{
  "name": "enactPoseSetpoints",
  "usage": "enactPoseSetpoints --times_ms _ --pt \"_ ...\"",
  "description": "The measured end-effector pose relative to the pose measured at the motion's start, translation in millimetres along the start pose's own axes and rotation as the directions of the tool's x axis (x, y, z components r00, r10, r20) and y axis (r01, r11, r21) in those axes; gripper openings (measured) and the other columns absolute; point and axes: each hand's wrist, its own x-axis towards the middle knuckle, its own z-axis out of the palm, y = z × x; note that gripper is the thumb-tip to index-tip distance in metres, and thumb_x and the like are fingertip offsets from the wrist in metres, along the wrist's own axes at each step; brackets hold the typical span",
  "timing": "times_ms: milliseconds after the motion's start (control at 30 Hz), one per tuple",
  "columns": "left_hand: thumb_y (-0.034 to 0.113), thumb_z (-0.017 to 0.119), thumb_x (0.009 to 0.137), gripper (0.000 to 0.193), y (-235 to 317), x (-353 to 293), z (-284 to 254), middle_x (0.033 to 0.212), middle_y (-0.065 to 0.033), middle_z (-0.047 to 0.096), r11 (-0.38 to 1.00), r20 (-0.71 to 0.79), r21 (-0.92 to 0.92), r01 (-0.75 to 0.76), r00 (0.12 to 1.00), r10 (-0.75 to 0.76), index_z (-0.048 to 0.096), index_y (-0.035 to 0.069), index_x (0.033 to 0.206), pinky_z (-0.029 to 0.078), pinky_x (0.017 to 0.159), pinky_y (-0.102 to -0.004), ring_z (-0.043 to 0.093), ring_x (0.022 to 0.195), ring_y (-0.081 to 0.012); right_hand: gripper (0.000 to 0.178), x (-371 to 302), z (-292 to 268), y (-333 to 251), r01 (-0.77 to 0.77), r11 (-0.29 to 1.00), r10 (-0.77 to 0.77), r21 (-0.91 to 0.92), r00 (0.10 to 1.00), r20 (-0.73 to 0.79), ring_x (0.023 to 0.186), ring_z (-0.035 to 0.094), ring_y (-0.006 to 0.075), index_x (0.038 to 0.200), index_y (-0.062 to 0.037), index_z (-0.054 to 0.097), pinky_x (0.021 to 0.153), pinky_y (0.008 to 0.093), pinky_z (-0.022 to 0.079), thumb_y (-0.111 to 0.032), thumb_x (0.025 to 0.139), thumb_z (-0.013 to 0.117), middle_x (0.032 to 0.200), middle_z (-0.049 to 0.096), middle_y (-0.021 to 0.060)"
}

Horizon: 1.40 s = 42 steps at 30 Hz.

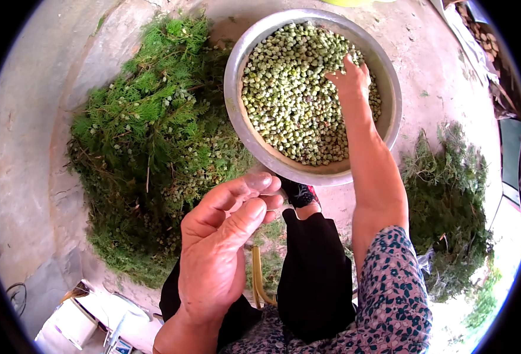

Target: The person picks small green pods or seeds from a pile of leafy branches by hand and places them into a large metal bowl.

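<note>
My right hand (353, 79) reaches into the right side of a wide metal basin (237, 112). Its fingers are spread over a thick layer of small round green cones (296, 88), and nothing shows in its grasp. Nearer to me, my left hand (225, 230) is raised in front of the basin's near rim. Its fingers are curled, with the thumb brought up close to them. Whether anything small is tucked inside the left hand is hidden. Beside the basin on the left lies a big heap of green conifer branches (148, 141), some bearing similar cones.
A second, smaller heap of conifer sprigs (446, 200) lies on the right of the concrete floor (425, 65). Yellowish curved tubing (259, 280) is between my legs. White items (74, 321) stand at the lower left. Part of a yellow-green object (354, 2) shows beyond the basin.
</note>
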Motion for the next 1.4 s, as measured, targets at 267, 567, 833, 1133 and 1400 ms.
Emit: enactPoseSetpoints --times_ms 267,567,833,1133,1400 --pt "0.008 0.054 0.085 0.022 -3.4 -7.0 -0.4 0.098 -0.0106 0.061 1.000 0.032 0.014 0.006 0.999 -0.007 0.057 -0.002 0.104 0.042 0.078 -0.0274 0.057 0.087 -0.0166 0.068 3.1 -149.4 46.4 0.038 -0.073 -0.634 -0.997 0.770 0.075 0.105 0.043 0.0387 0.124 -0.0035 0.035 0.087 0.0444 0.039 -0.037 0.072 0.063 0.114 0.043 0.0220" --pt "0.009 0.055 0.083 0.023 -3.2 -7.5 6.1 0.099 -0.0161 0.059 1.000 0.032 0.014 -0.015 0.999 0.015 0.056 -0.004 0.102 0.046 0.075 -0.0285 0.058 0.085 -0.0201 0.088 -10.0 -128.0 107.6 0.055 0.276 -0.530 -0.959 0.842 -0.105 0.103 0.050 0.0366 0.130 0.0007 0.029 0.090 0.0381 0.040 -0.050 0.067 0.063 0.113 0.049 0.0268" --pt "0.007 0.054 0.084 0.023 -3.0 -10.4 1.7 0.098 -0.0124 0.060 1.000 0.064 0.003 0.003 0.998 -0.004 0.056 -0.003 0.104 0.043 0.079 -0.0286 0.058 0.088 -0.0182 0.087 -13.2 -97.7 140.7 0.060 0.635 -0.392 -0.770 0.884 -0.256 0.104 0.050 0.0350 0.128 0.0015 0.031 0.090 0.0346 0.040 -0.046 0.066 0.068 0.116 0.049 0.0250" --pt "0.006 0.054 0.084 0.023 -5.2 -4.1 -0.5 0.101 -0.0114 0.059 0.999 0.089 -0.025 0.047 0.995 -0.044 0.056 -0.003 0.105 0.043 0.082 -0.0277 0.057 0.090 -0.0169 0.093 -26.2 -25.9 142.7 -0.168 0.763 -0.096 -0.624 0.925 -0.366 0.109 0.046 0.0265 0.135 -0.0075 0.024 0.090 0.0337 0.039 -0.047 0.065 0.071 0.127 0.041 0.0164" --pt "0.009 0.056 0.082 0.025 -8.0 -2.2 5.3 0.099 -0.0160 0.059 1.000 0.031 -0.004 0.030 0.999 -0.030 0.055 -0.004 0.102 0.045 0.077 -0.0300 0.058 0.086 -0.0215 0.084 9.3 7.7 131.2 -0.212 0.977 0.199 -0.034 0.952 -0.234 0.105 0.048 0.0260 0.133 -0.0088 0.022 0.090 0.0411 0.040 -0.037 0.070 0.070 0.130 0.037 0.0104"
